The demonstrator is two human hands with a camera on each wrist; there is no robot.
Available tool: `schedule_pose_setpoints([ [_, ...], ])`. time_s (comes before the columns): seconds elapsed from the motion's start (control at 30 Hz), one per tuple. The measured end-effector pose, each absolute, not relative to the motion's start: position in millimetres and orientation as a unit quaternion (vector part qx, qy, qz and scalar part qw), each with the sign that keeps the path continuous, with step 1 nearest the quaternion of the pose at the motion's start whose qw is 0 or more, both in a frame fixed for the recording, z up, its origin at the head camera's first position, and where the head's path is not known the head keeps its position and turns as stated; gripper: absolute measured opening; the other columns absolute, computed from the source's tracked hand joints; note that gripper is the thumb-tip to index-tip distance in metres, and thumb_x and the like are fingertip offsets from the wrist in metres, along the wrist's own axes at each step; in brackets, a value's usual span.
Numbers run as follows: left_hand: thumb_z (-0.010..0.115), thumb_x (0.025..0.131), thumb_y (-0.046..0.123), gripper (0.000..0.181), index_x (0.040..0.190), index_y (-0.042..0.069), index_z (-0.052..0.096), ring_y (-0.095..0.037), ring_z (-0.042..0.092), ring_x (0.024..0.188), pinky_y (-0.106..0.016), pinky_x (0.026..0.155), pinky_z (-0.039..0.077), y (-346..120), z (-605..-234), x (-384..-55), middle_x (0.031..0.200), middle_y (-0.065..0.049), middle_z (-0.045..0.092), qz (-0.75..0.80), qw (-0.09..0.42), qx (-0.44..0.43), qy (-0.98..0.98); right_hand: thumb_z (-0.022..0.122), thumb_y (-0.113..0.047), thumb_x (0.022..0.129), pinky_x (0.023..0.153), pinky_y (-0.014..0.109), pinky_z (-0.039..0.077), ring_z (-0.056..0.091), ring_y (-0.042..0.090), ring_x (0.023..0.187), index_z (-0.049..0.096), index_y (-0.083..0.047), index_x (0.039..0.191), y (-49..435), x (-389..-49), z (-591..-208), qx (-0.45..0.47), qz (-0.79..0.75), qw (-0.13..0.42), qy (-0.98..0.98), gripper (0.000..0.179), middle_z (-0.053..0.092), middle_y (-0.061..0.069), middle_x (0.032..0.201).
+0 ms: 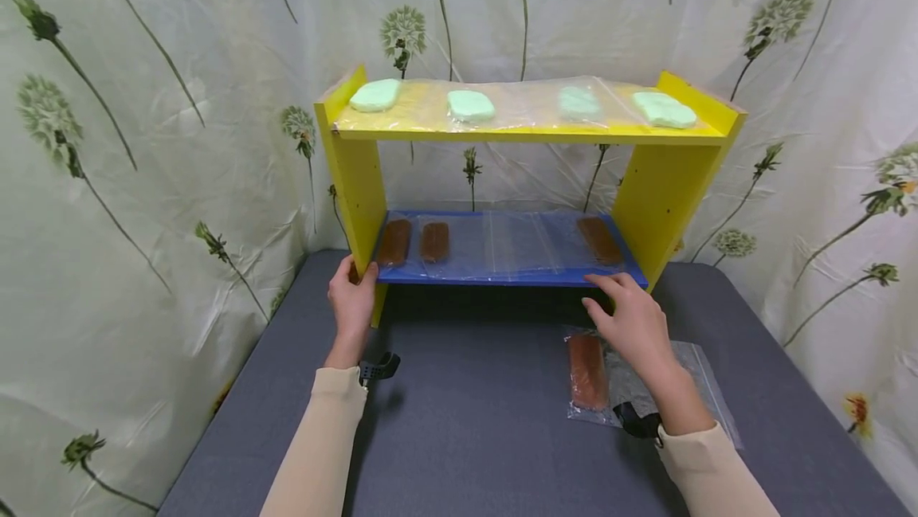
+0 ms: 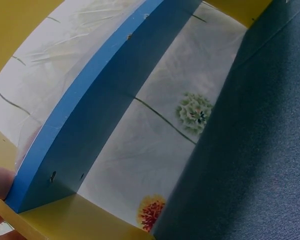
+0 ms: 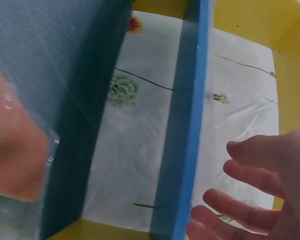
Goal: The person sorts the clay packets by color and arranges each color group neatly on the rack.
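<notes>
A yellow shelf unit (image 1: pixel 356 174) with a blue lower shelf (image 1: pixel 502 278) stands on the grey table. My left hand (image 1: pixel 353 298) grips the left yellow side panel at its foot. My right hand (image 1: pixel 631 318) hovers open, fingers relaxed, just in front of the blue shelf's right end; its fingers (image 3: pixel 255 185) show beside the blue edge (image 3: pixel 190 125). A brown bar in a clear bag (image 1: pixel 588 371) lies on the table under that hand. Three bagged brown bars (image 1: pixel 396 241) lie on the blue shelf. Several pale green slabs (image 1: pixel 469 105) sit on the top shelf.
A flower-printed white cloth (image 1: pixel 143 142) hangs behind and on both sides. The grey table (image 1: pixel 473 421) stretches toward me. The blue shelf's underside (image 2: pixel 90 120) and yellow panel (image 2: pixel 75 220) fill the left wrist view.
</notes>
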State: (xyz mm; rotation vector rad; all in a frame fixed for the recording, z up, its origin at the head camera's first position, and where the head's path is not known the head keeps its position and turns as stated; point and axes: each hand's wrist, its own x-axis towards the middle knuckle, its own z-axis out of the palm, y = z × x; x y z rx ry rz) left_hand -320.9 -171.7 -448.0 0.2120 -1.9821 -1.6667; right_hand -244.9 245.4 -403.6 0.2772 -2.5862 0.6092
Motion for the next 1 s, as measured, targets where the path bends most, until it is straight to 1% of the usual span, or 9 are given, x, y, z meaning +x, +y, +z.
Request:
schedule_pose_setpoints([
  [0.1,0.069,0.098,0.027,0.038,0.131,0.009,0.063,-0.03,0.061,0.107,-0.05,0.096,0.05,-172,-448,-321,0.124,-0.013,0.065,-0.618,0.267,0.078,-0.735,0.074,-0.025,0.093,0.057,0.043,0.05,0.064,0.034,0.084,0.065,-0.014,0.135,244,-239,-414,0.098,0.222,0.221,-0.945,0.044,0.06,0.017,0.123],
  [0.2,0.068,0.098,0.026,0.037,0.131,0.01,0.062,-0.03,0.061,0.107,-0.05,0.095,0.05,-172,-448,-321,0.124,-0.013,0.065,-0.616,0.269,0.08,-0.736,0.075,-0.028,0.092,0.064,0.05,0.053,0.064,0.036,0.091,0.063,-0.015,0.137,243,-235,-426,0.088,0.222,0.196,-0.951,0.049,0.059,0.017,0.126],
  [0.37,0.068,0.098,0.026,0.037,0.131,0.009,0.062,-0.03,0.061,0.107,-0.05,0.096,0.05,-172,-447,-323,0.124,-0.013,0.065,-0.613,0.27,0.077,-0.739,0.075,-0.035,0.091,0.076,0.058,0.053,0.063,0.038,0.1,0.055,-0.015,0.145,243,-232,-444,0.06,0.212,0.119,-0.968,0.061,0.055,0.021,0.13],
  [0.47,0.068,0.098,0.026,0.037,0.131,0.009,0.062,-0.03,0.061,0.107,-0.049,0.096,0.05,-170,-446,-322,0.125,-0.013,0.065,-0.615,0.271,0.074,-0.737,0.075,-0.038,0.09,0.078,0.061,0.052,0.061,0.039,0.102,0.051,-0.013,0.147,244,-234,-454,0.055,0.201,0.079,-0.975,0.068,0.054,0.023,0.13],
  [0.53,0.068,0.098,0.025,0.037,0.131,0.009,0.062,-0.03,0.061,0.108,-0.049,0.097,0.05,-169,-446,-321,0.125,-0.013,0.064,-0.618,0.271,0.075,-0.734,0.075,-0.04,0.089,0.078,0.061,0.052,0.06,0.039,0.103,0.049,-0.012,0.148,244,-235,-461,0.057,0.191,0.062,-0.978,0.071,0.053,0.024,0.13],
  [0.6,0.068,0.099,0.024,0.036,0.131,0.009,0.062,-0.03,0.061,0.108,-0.049,0.097,0.05,-169,-446,-321,0.125,-0.013,0.064,-0.619,0.272,0.078,-0.733,0.076,-0.041,0.089,0.076,0.06,0.053,0.06,0.038,0.102,0.049,-0.012,0.148,244,-235,-468,0.061,0.181,0.052,-0.98,0.072,0.053,0.024,0.129],
  [0.7,0.068,0.099,0.025,0.037,0.132,0.01,0.062,-0.03,0.061,0.108,-0.05,0.097,0.05,-168,-447,-321,0.125,-0.012,0.064,-0.619,0.269,0.077,-0.734,0.076,-0.042,0.088,0.071,0.058,0.053,0.059,0.04,0.101,0.049,-0.011,0.147,244,-234,-477,0.062,0.155,0.047,-0.985,0.072,0.052,0.024,0.129],
  [0.8,0.068,0.098,0.025,0.037,0.131,0.009,0.062,-0.03,0.061,0.107,-0.05,0.096,0.05,-168,-447,-321,0.125,-0.013,0.065,-0.62,0.269,0.074,-0.733,0.077,-0.043,0.087,0.068,0.059,0.052,0.056,0.044,0.103,0.052,-0.009,0.145,242,-232,-483,0.056,0.135,0.048,-0.988,0.072,0.051,0.026,0.128],
  [1.0,0.068,0.098,0.022,0.035,0.13,0.008,0.063,-0.029,0.061,0.108,-0.05,0.097,0.049,-170,-446,-320,0.124,-0.013,0.065,-0.621,0.273,0.073,-0.731,0.079,-0.051,0.083,0.069,0.062,0.052,0.053,0.049,0.103,0.055,-0.009,0.142,235,-229,-488,0.033,0.125,0.036,-0.991,0.077,0.048,0.028,0.127],
])
